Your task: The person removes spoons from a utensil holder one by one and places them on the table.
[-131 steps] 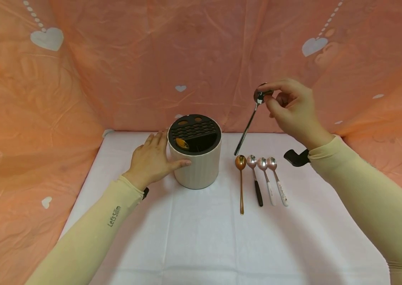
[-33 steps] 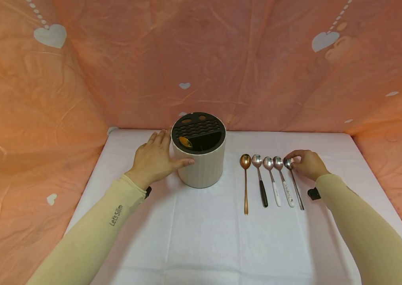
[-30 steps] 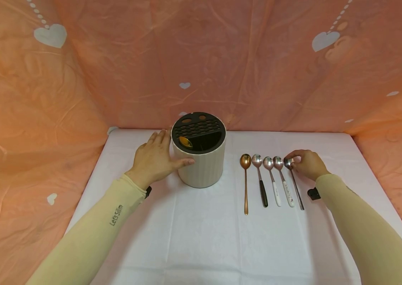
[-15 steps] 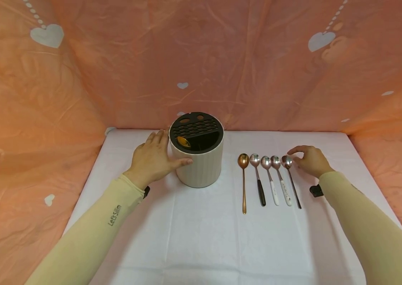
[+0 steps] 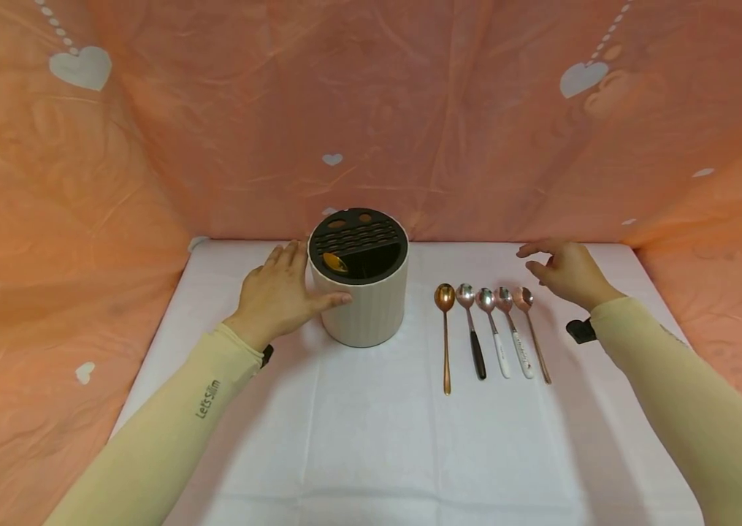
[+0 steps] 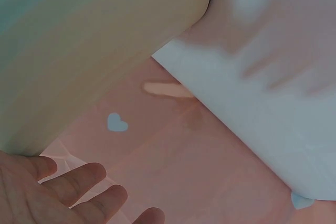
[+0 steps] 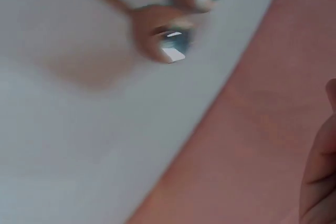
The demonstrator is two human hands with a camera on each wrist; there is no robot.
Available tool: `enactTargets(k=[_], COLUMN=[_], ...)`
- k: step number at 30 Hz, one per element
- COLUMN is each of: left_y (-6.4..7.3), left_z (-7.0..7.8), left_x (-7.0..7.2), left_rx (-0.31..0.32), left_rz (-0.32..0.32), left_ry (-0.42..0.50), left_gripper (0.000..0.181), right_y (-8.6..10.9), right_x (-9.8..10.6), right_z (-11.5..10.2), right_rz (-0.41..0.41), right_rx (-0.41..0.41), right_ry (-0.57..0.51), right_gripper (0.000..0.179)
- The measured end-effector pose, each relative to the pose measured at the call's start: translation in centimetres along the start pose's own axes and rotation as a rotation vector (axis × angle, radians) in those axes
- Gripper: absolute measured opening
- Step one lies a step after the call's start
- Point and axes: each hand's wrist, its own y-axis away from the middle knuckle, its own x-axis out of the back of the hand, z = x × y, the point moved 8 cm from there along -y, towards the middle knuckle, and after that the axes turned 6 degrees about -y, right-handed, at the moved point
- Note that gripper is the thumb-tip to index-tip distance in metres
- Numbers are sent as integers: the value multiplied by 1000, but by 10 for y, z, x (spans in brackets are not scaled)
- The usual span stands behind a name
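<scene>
My left hand point(image 5: 279, 296) rests against the left side of a cream ribbed utensil holder point(image 5: 364, 314), fingers and thumb straight. The holder's black slotted lid point(image 5: 358, 241) has a gold piece point(image 5: 334, 262), perhaps a spoon bowl, showing in its large opening. To the right lie several spoons in a row, bowls away from me: a gold spoon point(image 5: 446, 343), a black-handled spoon point(image 5: 477, 354), two white-handled spoons point(image 5: 501, 356) and a slim all-metal spoon point(image 5: 536, 340). My right hand point(image 5: 571, 272) hovers behind and right of the metal spoon, holding nothing, thumb and index apart.
A white cloth point(image 5: 371, 424) covers the table. Pink-orange fabric point(image 5: 292, 109) with pale hearts hangs behind and at both sides. A black strap piece point(image 5: 581, 331) sticks out under the right wrist.
My right hand first held the metal spoon in the air, then laid it at the row's right end, released it, and rose away toward the back. The left hand has stayed at the holder.
</scene>
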Motion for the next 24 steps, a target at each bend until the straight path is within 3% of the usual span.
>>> enactTargets(k=[8,19,24], left_y=[0,1,0], left_z=[-1,0,0], left_x=[-1,1,2], left_rx=[3,-5,-8], left_rz=[-3,10,19], left_ry=[0,2,6], left_gripper=[135,132,132], right_y=[-13,-25,-25], right_x=[-1,-19,-33], right_z=[-58,-157,-200], right_rz=[-29,-59,-100], right_rx=[108,429,533], right_ry=[-29,-60,-65], right_gripper=[26,23,25])
